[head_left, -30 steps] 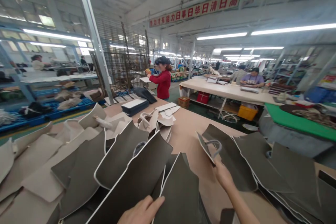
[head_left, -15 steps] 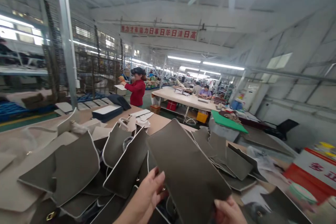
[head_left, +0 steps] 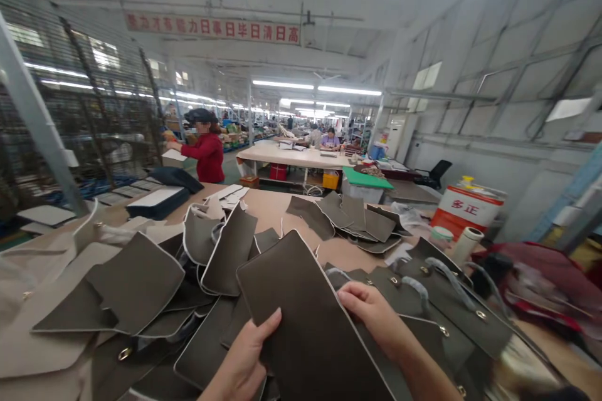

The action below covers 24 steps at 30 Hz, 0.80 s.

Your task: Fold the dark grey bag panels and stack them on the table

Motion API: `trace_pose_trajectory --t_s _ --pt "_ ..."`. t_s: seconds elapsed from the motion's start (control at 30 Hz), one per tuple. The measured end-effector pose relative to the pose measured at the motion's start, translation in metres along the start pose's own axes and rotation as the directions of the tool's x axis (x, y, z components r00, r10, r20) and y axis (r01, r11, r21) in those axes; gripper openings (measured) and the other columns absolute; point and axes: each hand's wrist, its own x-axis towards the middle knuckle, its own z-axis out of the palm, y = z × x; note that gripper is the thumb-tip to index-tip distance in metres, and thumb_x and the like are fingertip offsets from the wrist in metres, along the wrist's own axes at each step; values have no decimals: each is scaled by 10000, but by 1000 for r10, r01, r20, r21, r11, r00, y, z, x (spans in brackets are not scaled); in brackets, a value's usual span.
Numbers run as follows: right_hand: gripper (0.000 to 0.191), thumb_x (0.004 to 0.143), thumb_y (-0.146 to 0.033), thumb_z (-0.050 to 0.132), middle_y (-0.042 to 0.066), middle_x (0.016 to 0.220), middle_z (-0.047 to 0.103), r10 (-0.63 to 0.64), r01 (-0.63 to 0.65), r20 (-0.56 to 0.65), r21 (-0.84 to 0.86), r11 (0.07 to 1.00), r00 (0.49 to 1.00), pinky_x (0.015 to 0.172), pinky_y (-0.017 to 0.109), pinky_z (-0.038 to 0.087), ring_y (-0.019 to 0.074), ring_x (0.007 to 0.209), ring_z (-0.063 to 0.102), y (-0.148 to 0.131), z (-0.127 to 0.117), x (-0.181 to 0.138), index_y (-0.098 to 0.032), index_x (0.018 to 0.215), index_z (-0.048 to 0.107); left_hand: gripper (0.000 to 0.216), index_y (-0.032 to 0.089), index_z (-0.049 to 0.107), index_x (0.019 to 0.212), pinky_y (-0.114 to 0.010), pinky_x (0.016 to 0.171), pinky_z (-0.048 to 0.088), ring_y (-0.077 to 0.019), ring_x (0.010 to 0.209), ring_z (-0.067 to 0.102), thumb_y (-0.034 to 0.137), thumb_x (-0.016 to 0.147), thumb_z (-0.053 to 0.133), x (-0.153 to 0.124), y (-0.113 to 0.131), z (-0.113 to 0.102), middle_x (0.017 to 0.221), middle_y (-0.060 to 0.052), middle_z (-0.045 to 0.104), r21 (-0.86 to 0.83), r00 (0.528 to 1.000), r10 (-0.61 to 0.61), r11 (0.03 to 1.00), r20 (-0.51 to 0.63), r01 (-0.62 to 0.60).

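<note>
I hold a dark olive leather panel [head_left: 301, 313] with a pale edge up in front of me with both hands. My left hand [head_left: 247, 357] grips its lower left side, thumb lying on the face. My right hand [head_left: 371, 316] is closed on its right edge. Under and around it lie several more dark panels [head_left: 136, 282] in a loose heap on the brown worktable [head_left: 270, 207]. To the right lie panels with handles and metal rings [head_left: 442, 301].
Beige panels [head_left: 42, 338] lie at the left. A red and white bucket [head_left: 463, 210] and a white cup [head_left: 465, 244] stand at the right. A person in a red top [head_left: 207, 153] stands beyond the table; others sit at a far table [head_left: 291, 156].
The view has swung to the right. The panel has come lower and closer, and my right hand has moved from its bottom corner up onto its right edge.
</note>
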Motion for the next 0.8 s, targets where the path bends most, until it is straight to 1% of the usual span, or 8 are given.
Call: trace_pose_trajectory --t_s 0.3,0.4,0.43,0.47,0.53,0.6,0.7,0.8 --pt "192 744 -341 519 -47 536 500 44 -19 86 -266 964 995 447 209 397 95 464 478 -3 21 -18 -157 695 542 416 68 538 1069 -391 875 453 -284 950 590 269 720 638 -18 -2 -22 1011 -152 638 77 998 44 996 41 -47" --pt "125 725 -280 510 -61 519 481 40 -13 101 -262 965 994 451 198 381 85 460 466 -4 27 -17 -169 668 506 530 104 439 1188 -406 906 426 -283 1022 548 309 733 616 -17 4 -29 1116 -149 584 246 977 210 947 21 -209" --pt "107 718 -262 507 -65 519 475 36 -9 104 -249 969 994 452 192 372 79 460 459 -5 30 -17 -171 665 497 585 131 381 1238 -406 926 408 -277 1065 518 318 733 612 -17 7 -31 1182 -141 538 362 937 348 874 -3 -324" --pt "94 712 -249 506 -68 519 470 35 -8 112 -235 972 993 453 186 362 74 461 452 -6 33 -17 -171 662 491 636 164 320 1279 -407 956 376 -270 1122 469 322 734 608 -18 11 -33 1258 -130 470 506 856 516 742 -12 -440" --pt "82 702 -231 509 -68 524 466 40 -11 138 -203 979 990 460 179 348 67 469 443 -10 39 -16 -168 656 483 651 227 269 1309 -413 1018 286 -257 1233 326 310 748 589 -23 19 -35 1375 -96 310 771 604 790 318 107 -552" --pt "88 688 -226 522 -64 532 471 55 -26 171 -170 985 984 469 180 349 66 479 441 -13 46 -15 -163 645 477 522 283 375 1256 -447 1046 201 -265 1295 173 274 769 563 -30 25 -32 1415 -42 224 854 425 823 -130 376 -504" --pt "111 670 -232 544 -59 532 480 89 -61 213 -134 989 973 484 189 364 70 486 446 -17 56 -13 -158 630 472 393 351 505 1154 -539 1031 92 -300 1308 70 221 785 541 -42 30 -23 1404 -1 262 728 364 636 -528 680 -437" --pt "112 671 -228 545 -59 530 476 88 -60 254 -116 991 963 491 191 368 68 487 439 -18 64 -12 -154 624 476 471 389 414 1229 -578 1003 -30 -292 1303 121 176 814 482 -50 34 -13 1369 -9 338 590 405 432 -637 806 -496"
